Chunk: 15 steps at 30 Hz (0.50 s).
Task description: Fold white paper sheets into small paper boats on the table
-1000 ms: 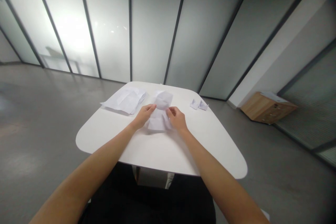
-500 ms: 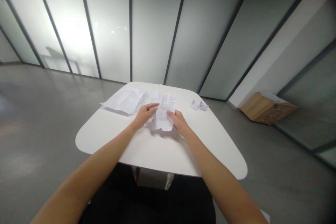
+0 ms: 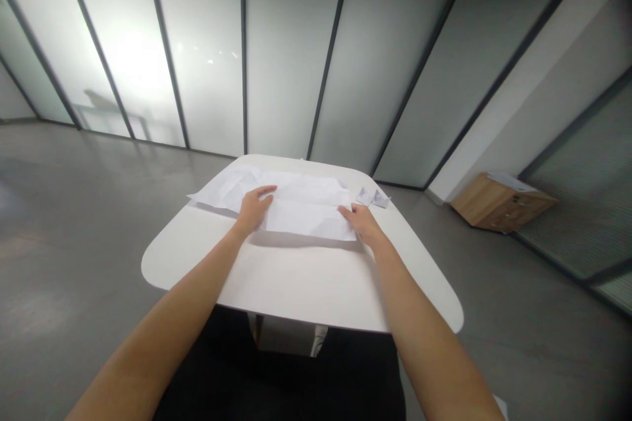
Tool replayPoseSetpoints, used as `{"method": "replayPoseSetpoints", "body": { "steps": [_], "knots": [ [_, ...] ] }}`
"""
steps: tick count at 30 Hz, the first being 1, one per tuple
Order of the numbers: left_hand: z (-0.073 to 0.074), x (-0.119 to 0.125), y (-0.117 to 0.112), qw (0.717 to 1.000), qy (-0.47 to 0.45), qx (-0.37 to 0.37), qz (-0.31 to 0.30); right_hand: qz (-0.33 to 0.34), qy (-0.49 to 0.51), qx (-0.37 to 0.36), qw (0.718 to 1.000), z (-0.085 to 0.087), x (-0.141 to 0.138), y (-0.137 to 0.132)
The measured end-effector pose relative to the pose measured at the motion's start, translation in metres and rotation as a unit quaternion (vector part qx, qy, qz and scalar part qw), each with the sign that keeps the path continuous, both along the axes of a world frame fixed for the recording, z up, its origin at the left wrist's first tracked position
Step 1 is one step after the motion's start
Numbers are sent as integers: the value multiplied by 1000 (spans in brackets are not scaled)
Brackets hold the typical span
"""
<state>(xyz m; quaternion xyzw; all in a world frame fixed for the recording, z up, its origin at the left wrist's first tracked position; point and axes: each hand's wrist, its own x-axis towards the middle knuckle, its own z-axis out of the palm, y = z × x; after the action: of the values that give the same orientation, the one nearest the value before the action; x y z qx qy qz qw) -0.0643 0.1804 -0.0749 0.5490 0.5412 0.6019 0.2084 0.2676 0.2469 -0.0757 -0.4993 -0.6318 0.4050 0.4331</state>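
Note:
A wide white paper sheet (image 3: 306,212) lies spread on the white table (image 3: 296,283), creased and folded along its length. My left hand (image 3: 254,209) rests flat on its left part, fingers spread. My right hand (image 3: 362,222) presses on its right end, with the fingers on the paper. The sheet's far left end meets or overlaps another piece of creased white paper (image 3: 227,187), and I cannot tell which lies on top. Just past my right hand sit small folded paper pieces (image 3: 372,197).
The table has rounded corners and stands on a grey concrete floor. A low wooden cabinet (image 3: 501,210) stands on the floor at the right. Frosted glass panels (image 3: 291,59) with dark frames run behind the table.
The crumpled paper between my hands is now spread wide and nearly flat. My hands have moved apart, toward its left and right ends.

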Motion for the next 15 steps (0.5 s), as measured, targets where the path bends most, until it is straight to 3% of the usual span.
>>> {"method": "replayPoseSetpoints", "body": {
  "steps": [3,7,15],
  "knots": [
    [-1,-4,2,998,58,22,1,-26,-102,54,993,-5,10,7],
    [-4,-4,5,997,70,20,-13,-76,-184,120,973,-10,14,15],
    [-6,-2,6,999,24,12,-35,-85,-157,133,975,-14,18,16]
  ]
}}
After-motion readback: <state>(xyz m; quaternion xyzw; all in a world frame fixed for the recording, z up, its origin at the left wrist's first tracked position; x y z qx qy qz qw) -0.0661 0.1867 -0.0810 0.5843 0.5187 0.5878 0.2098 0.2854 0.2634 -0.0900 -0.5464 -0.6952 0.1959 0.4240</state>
